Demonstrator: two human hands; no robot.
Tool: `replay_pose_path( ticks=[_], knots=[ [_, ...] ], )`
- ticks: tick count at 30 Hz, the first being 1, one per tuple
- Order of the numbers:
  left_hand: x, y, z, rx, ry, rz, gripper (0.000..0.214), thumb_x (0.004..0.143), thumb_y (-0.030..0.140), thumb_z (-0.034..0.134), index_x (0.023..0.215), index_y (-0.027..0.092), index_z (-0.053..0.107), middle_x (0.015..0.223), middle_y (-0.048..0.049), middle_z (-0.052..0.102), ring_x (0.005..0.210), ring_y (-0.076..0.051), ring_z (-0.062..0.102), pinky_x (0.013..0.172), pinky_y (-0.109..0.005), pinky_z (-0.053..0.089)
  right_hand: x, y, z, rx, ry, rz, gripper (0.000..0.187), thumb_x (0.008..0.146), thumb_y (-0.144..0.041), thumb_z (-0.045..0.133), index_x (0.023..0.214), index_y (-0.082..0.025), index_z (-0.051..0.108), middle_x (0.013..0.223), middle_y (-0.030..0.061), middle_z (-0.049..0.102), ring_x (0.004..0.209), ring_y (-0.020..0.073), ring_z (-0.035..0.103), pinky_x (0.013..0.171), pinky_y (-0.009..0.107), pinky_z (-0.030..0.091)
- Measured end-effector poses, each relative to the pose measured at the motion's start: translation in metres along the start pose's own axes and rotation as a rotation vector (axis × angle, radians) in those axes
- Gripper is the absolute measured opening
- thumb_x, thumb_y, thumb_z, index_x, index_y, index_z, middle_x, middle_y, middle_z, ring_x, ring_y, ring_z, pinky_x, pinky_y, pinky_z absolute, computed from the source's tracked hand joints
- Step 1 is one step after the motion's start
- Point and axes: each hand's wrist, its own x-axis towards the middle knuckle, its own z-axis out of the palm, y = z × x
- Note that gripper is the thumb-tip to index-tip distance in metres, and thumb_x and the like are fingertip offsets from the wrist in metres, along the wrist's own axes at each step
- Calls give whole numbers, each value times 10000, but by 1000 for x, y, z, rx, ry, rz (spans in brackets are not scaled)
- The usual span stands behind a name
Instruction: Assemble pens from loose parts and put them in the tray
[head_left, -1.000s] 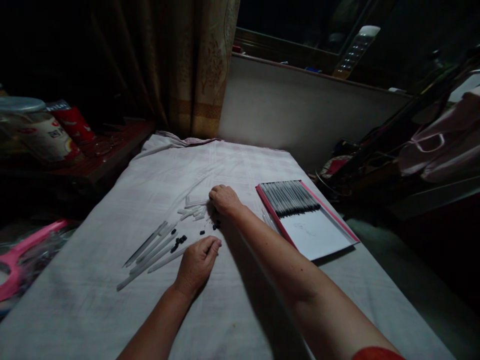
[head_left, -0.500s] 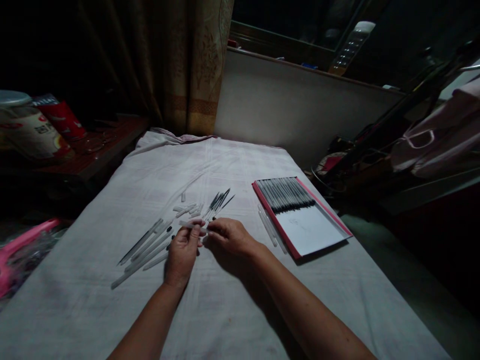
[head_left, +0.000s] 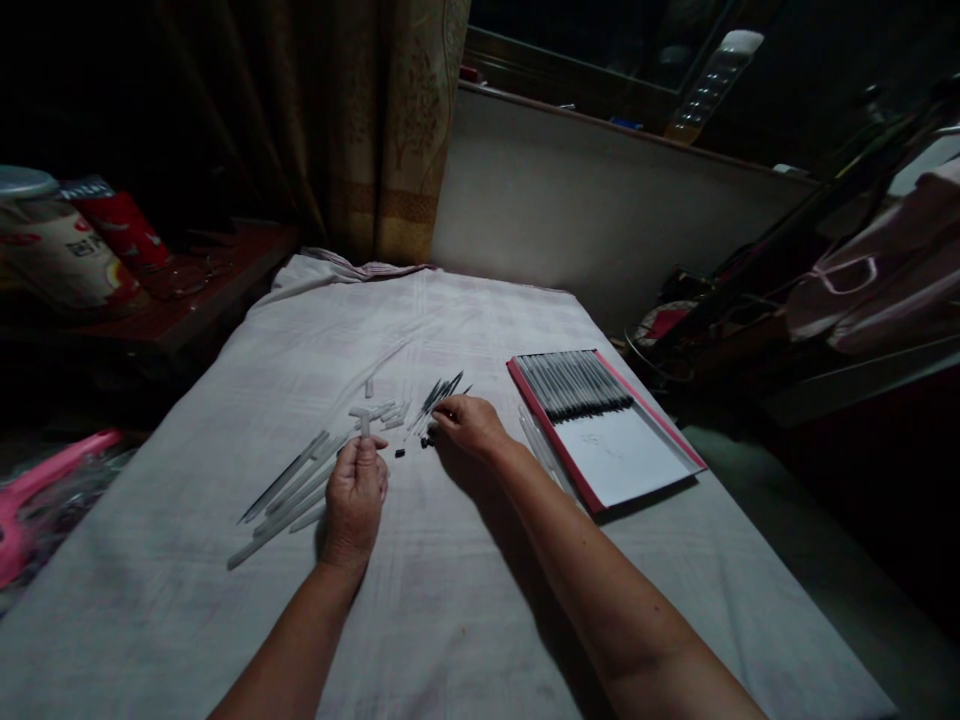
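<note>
My left hand (head_left: 355, 500) is closed around a translucent pen barrel (head_left: 365, 426), whose upper end stands out above the thumb. At the bunch of dark-tipped pen refills (head_left: 441, 392), my right hand (head_left: 469, 422) has its fingertips drawn together; what they pinch, if anything, is hidden. Small black plugs (head_left: 427, 441) lie just under that hand, and a single black plug (head_left: 400, 453) lies between the two hands. Several short clear caps (head_left: 390, 410) are spread beyond my left hand. Long pen barrels (head_left: 289, 490) lie to its left, partly covered by it.
To the right, a red-edged open box (head_left: 592, 500) holds a row of assembled pens (head_left: 576, 383). Loose clear barrels (head_left: 541, 445) lie along its left side. A pale checked cloth (head_left: 465, 620) covers the table. A side table (head_left: 225, 290) with a jar (head_left: 67, 250) stands at left.
My hands have moved apart. The right one went from the barrel forward to the refills, while the left turned the barrel from lying across to pointing up. A black plug now shows on the cloth.
</note>
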Motion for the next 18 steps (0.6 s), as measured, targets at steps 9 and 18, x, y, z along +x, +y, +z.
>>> replay_pose_path(
  ticks=[9,18],
  knots=[
    [3,0,-5,-35,26,-5,398,902,602,494,857,207,517,493,106,341,375,-64,316,339,-148,255,20,-27,3,-153,-27,-65,291,972,-283,467,1123,-249,714,1103,63,713,1007,199,657,793,272,470],
    [5,3,-3,-29,24,-11,388,909,590,481,872,207,521,493,104,340,387,-72,319,352,-155,267,27,-19,-12,-292,-183,-232,268,932,-303,552,1139,-267,717,1156,85,668,1032,231,638,775,287,472]
  ],
)
